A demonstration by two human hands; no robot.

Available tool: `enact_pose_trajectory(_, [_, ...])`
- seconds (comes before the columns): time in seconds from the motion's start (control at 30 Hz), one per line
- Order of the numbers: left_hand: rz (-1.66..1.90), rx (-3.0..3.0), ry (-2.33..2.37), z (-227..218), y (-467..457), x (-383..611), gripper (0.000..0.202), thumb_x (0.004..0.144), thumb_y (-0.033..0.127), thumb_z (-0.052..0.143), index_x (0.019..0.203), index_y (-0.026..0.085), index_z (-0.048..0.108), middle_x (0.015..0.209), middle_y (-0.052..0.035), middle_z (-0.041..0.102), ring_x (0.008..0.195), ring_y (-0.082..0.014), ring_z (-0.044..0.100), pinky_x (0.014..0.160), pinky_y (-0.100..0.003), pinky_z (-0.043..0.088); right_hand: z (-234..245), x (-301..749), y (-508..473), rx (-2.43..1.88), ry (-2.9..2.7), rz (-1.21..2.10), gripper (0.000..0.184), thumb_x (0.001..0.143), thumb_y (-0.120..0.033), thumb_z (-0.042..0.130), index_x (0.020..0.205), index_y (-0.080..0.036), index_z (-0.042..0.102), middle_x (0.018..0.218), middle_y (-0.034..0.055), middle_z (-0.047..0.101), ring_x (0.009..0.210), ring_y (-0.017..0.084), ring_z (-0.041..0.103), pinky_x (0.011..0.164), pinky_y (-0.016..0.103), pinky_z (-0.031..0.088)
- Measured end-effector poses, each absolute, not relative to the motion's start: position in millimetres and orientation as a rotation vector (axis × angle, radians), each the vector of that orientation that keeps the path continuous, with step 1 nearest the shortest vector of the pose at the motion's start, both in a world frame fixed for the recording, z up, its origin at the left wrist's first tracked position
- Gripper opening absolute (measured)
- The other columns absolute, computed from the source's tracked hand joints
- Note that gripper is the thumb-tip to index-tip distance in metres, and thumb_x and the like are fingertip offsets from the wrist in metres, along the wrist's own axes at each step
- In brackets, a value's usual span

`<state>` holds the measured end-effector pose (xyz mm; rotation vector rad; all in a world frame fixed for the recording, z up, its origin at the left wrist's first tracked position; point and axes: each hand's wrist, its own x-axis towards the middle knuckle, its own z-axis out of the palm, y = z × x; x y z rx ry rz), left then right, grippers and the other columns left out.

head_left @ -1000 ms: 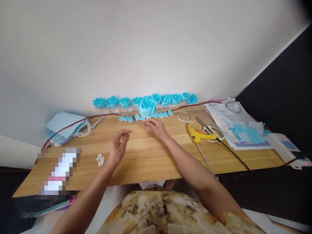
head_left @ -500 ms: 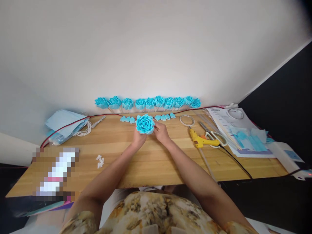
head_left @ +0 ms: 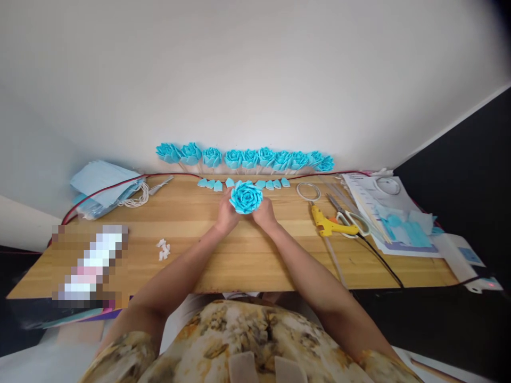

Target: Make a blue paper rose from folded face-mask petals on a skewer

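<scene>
Rose (head_left: 246,197) cupped over the table (head_left: 239,260)

The left hand (head_left: 224,214) and right hand (head_left: 266,214) close around the blue paper rose, bloom upward, toward the table's far edge. This looks like petal shaping; further handling calls for a light touch. More roses (head_left: 247,158) line the wall.

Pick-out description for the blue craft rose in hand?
On the long wooden tabletop, look far centre. The left hand and right hand cup a sky-blue craft rose there. Unlike the row of roses against the white wall, it faces upward.
</scene>
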<state>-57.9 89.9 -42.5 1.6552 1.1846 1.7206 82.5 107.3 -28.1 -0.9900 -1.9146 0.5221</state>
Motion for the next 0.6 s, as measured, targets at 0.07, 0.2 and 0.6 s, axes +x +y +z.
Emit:
enact_pose_trajectory(0.07, [1.736, 1.628, 1.182, -40, 91, -58, 0.030, 0.083, 0.043, 0.076, 0.101, 0.021, 0.069, 0.108, -0.0093, 0.072, 0.112, -0.0282, 0.068, 0.105, -0.047, 0.053, -24, 85, 107, -0.954, -1.941, 0.522, 0.022, 0.083, -0.018, 0.054, 0.064, -0.022, 0.064, 0.069, 0.0054, 0.071, 0.071, 0.022, 0.067, 0.069, 0.030, 0.051])
enact_pose_trajectory(0.2, [1.694, 1.608, 1.214, -31, 93, -59, 0.036, 0.090, 0.050, 0.067, 0.107, 0.019, 0.069, 0.112, -0.0120, 0.073, 0.113, -0.0270, 0.067, 0.109, -0.047, 0.050, -8, 98, 110, -0.907, -1.839, 0.578, 0.026, 0.088, -0.021, 0.050, 0.096, -0.021, 0.076, 0.104, 0.0098, 0.079, 0.100, 0.025, 0.073, 0.093, 0.038, 0.054])
enact_pose_trajectory(0.6, [1.396, 1.806, 1.107, -21, 71, -55, 0.047, 0.099, 0.056, 0.046, 0.092, 0.019, 0.075, 0.092, -0.0097, 0.075, 0.090, -0.0254, 0.071, 0.084, -0.038, 0.057, 48, 116, 89, -0.457, -1.811, 0.963, 0.118, 0.071, -0.084, 0.065, 0.165, -0.035, 0.013, 0.163, 0.0104, 0.042, 0.156, 0.027, 0.033, 0.126, 0.049, 0.032])
